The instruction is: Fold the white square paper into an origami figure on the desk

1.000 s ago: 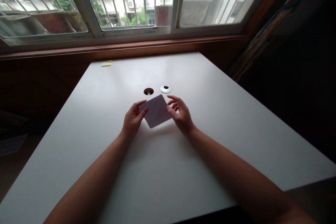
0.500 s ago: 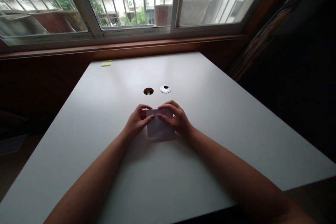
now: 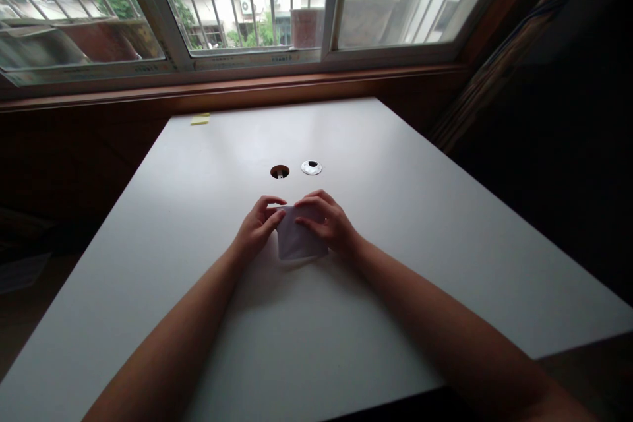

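Note:
A small white sheet of paper (image 3: 301,241), roughly rectangular, is held tilted above the middle of the white table (image 3: 316,330). My left hand (image 3: 261,223) pinches its upper left corner, thumb on the near face. At the upper right, my right hand (image 3: 330,221) grips the sheet with its thumb in front and fingers over the top edge. Parts of the fingers behind the paper are hidden. Whether the paper is folded or a single layer I cannot tell.
Beyond my hands, the tabletop has a round hole (image 3: 279,172) and beside it a silvery round cable cover (image 3: 311,167). A yellow sticky strip (image 3: 200,119) lies near the far left corner. A barred window (image 3: 247,6) rises behind the table.
My left thumb has shifted left and up toward the paper's corner. The paper has tilted slightly, its lower right edge rising a little. My right hand has barely moved.

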Demonstrator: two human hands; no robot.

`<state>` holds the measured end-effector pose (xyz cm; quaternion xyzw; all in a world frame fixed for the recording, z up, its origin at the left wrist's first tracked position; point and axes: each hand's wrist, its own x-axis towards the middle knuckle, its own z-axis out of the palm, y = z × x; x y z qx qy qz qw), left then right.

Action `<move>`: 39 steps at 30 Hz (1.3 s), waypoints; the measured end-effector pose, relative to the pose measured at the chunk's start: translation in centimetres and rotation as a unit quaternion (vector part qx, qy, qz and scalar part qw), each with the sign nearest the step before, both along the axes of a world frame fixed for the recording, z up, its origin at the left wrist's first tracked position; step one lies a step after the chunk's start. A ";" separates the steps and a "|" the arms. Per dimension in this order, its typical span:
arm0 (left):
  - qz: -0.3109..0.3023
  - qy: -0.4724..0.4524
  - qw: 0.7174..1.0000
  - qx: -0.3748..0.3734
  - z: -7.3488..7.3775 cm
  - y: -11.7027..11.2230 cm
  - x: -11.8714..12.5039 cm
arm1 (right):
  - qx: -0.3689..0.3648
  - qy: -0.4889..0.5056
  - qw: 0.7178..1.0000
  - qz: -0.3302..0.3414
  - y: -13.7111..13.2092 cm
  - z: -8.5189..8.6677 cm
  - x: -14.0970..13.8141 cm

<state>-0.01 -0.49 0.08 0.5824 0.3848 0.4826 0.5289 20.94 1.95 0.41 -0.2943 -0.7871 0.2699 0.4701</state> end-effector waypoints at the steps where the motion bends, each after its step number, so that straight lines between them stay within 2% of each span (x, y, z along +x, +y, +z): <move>1: 0.004 -0.001 1.000 0.002 0.0 0.0 0.0 | -0.002 0.000 1.000 0.003 0.0 0.0 0.0; 8: 0.022 -0.025 0.999 -0.011 -0.1 0.2 0.1 | -0.022 0.011 1.000 0.014 0.0 0.1 0.1; 18: -0.005 0.053 0.998 0.036 -0.8 0.2 0.0 | -0.023 0.013 1.000 -0.007 0.1 0.0 -0.1; 27: -0.012 0.154 0.984 0.088 -0.1 -0.4 0.2 | -0.026 0.017 0.999 -0.038 0.3 -0.1 -0.1; 39: -0.022 0.169 0.979 0.108 0.1 -0.5 0.2 | -0.029 0.011 0.998 -0.056 0.0 0.1 -0.4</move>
